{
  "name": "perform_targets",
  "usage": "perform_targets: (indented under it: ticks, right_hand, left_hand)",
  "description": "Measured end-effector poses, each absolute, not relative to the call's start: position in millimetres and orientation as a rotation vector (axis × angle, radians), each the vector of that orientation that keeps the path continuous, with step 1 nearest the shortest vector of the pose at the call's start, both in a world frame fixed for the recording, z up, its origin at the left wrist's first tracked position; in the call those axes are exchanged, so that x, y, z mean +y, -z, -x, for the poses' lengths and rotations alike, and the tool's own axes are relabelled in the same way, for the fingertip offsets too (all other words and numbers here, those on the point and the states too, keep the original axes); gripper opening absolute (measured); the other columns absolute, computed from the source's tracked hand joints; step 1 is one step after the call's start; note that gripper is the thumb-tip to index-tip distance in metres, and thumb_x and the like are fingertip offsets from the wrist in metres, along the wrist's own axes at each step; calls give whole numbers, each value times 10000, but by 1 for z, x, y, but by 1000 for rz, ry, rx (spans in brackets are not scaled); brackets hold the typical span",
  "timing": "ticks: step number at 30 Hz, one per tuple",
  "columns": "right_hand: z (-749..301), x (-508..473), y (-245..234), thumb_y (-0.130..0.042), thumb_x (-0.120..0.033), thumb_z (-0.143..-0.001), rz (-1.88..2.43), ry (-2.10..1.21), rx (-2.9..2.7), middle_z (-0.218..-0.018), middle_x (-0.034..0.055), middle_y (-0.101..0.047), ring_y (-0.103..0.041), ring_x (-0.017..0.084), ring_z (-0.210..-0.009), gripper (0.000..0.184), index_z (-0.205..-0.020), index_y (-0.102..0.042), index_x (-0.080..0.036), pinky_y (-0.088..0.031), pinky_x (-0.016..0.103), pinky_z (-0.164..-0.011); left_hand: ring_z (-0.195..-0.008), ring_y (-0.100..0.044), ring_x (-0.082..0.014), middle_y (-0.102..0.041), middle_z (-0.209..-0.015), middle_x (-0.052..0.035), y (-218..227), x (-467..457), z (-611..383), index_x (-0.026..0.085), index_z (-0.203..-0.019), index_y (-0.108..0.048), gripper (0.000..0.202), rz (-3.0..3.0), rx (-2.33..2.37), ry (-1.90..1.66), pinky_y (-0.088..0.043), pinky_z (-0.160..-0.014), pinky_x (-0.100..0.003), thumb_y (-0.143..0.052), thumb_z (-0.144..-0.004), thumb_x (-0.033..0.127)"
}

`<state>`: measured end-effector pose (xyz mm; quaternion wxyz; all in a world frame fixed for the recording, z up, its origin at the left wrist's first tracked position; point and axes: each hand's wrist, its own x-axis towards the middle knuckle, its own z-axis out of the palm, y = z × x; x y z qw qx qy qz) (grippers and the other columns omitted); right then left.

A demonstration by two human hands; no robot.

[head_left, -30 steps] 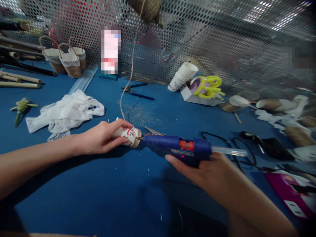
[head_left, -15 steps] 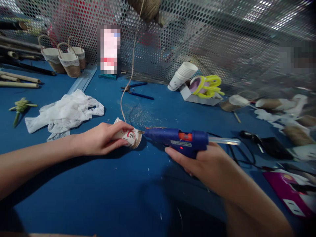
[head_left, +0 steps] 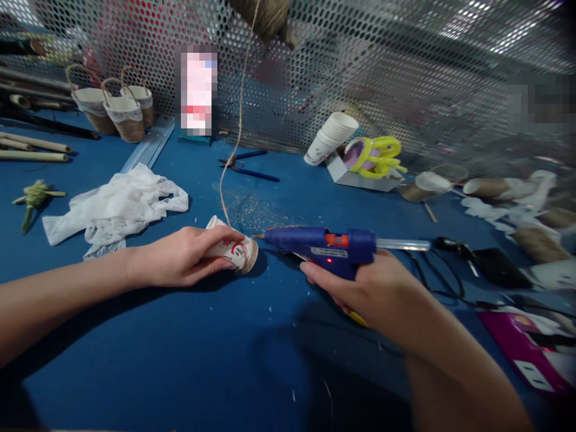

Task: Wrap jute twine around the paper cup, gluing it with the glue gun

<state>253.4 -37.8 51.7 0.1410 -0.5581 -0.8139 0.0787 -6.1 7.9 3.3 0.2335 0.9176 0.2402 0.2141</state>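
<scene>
Lying near the paper cup [head_left: 240, 253] are white lace [head_left: 117, 204] and pliers [head_left: 257, 174].

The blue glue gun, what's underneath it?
Under the glue gun: blue tabletop, with a yellow piece peeking out below the right hand. Gun and hand cover the rest, so I can't tell what it is.

Your left forearm [head_left: 67, 298] comes in from the left edge of the frame, bare, and rises gently to an almost straight wrist. Your left hand [head_left: 191, 255], left of the centre, grips between its bent fingers above and its thumb [head_left: 216, 264] below. Your right forearm [head_left: 463, 354], also bare, climbs from the lower right; your right hand [head_left: 371, 285] grips firmly, its thumb stretched toward the left.
</scene>
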Motion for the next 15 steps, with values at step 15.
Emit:
perform_targets:
  ticks: [15]
  right_hand:
    - [-239, -35, -55, -511, -289, -768, 1766, -455, -2215, -548, -1, -590, -506, 122, -430, 164, -661, -614, -218, -407, 239, -402]
  left_hand:
    - [-735, -639, -161, -658, -913, -106, -4, 8, 5, 109, -1141, -413, 291, -2513, 634, -580, -476, -613, -227, -437, -871, 215]
